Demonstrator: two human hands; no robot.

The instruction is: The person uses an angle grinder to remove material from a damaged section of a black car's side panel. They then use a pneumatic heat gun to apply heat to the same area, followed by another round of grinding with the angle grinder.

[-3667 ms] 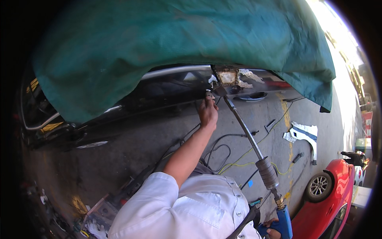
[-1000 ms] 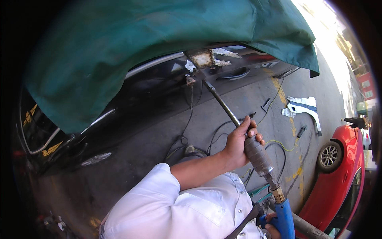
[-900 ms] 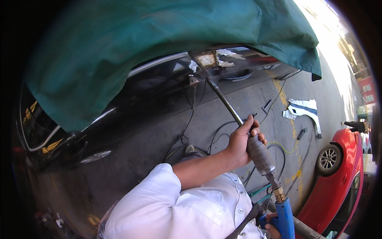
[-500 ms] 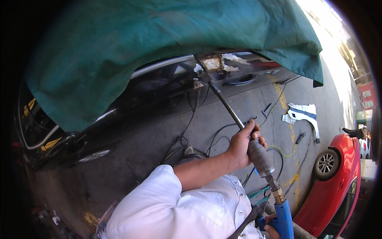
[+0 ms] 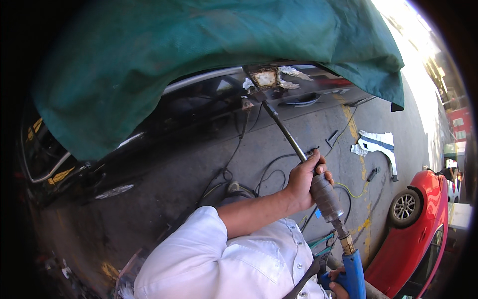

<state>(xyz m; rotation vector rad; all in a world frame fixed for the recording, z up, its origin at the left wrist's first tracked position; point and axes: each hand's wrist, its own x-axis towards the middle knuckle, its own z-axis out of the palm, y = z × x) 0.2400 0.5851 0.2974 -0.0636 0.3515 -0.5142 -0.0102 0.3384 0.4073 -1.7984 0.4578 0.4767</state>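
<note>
A long slide hammer runs from a black car's side down to the lower right. Its shaft tip meets the body by a squarish opening with bare, rusty edges and torn white pieces beside it. My left hand is closed where the shaft enters the grey cylindrical weight, thumb along the shaft. At the bottom edge, my right hand is closed around the blue pistol-style handle; part of that hand is hidden. A green cloth cover drapes over the car's top.
Black hoses and cables and a yellow hose lie on the grey floor. A white fender-like panel and a small black tool rest to the right. Farther right stands a red car.
The view has shifted slightly, so the floor and red car sit a little further left. Both hands keep their hold on the slide hammer, and its tip stays at the car's side.
</note>
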